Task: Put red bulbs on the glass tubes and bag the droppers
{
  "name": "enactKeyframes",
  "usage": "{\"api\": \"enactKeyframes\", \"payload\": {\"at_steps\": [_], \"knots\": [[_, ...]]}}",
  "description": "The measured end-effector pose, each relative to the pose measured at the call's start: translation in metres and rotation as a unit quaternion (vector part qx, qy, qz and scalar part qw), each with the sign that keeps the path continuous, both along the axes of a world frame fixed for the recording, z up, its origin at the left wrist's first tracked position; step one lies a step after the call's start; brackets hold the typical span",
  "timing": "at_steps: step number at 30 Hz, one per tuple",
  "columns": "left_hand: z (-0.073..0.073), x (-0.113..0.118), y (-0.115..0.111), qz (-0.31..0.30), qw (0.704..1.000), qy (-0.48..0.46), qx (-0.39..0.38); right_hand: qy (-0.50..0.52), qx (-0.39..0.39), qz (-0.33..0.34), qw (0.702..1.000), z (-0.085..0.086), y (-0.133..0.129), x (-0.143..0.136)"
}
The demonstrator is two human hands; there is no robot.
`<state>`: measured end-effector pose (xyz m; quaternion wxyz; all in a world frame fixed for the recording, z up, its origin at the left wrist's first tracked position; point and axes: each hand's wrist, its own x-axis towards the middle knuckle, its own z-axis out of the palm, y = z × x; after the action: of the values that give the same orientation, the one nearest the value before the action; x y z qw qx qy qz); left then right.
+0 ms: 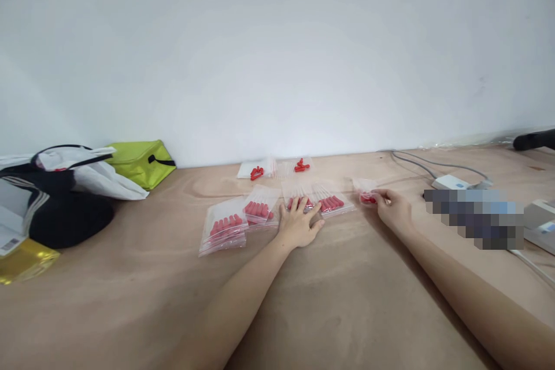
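Note:
My left hand (299, 224) lies with its fingers spread over a clear bag of red pieces (299, 191) near the middle of the table. Pinched in the fingers of my right hand (392, 208) is the edge of a small clear bag (366, 192) with red pieces inside. Other bags with red cylindrical pieces lie around my left hand: one (332, 202) just to its right, one (259, 208) to its left, and overlapping bags (224, 224) farther left. Two more bags (255, 170) (300, 166) lie behind, near the wall.
A black and white cloth bag (71, 208), a lime-green bag (141, 165) and a yellow package (26, 260) sit at the left. At the right are a white power strip (451, 182), grey cables (416, 161) and a pixelated area. A wall (277, 58) borders the wooden table (130, 300).

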<state>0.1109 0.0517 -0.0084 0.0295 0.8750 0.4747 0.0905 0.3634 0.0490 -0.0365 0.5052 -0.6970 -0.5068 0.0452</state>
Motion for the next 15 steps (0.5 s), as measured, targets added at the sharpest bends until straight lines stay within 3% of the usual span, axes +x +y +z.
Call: {"api": "enactKeyframes", "payload": {"at_steps": [3,5,8,12,13,15], "knots": [[-0.001,0.011,0.000,-0.014,1.000,-0.015,-0.002,0.132,0.088,-0.034,0.987,0.014,0.003,-0.019],[-0.003,0.019,0.000,-0.027,0.999,-0.035,0.006,0.160,0.138,-0.003,0.977,0.020,0.007,-0.036],[-0.007,0.026,0.001,-0.031,0.993,-0.106,0.030,0.178,0.136,0.087,0.971,0.019,0.015,-0.065],[-0.012,0.008,0.005,0.092,0.951,-0.269,0.118,0.118,0.110,0.170,0.972,0.010,0.018,-0.098],[-0.013,0.000,0.007,0.096,0.941,-0.289,0.148,0.089,0.105,0.199,0.970,0.009,0.016,-0.103],[-0.013,-0.017,0.010,0.029,0.943,-0.278,0.183,0.028,0.092,0.277,0.956,0.010,0.012,-0.110]]}}
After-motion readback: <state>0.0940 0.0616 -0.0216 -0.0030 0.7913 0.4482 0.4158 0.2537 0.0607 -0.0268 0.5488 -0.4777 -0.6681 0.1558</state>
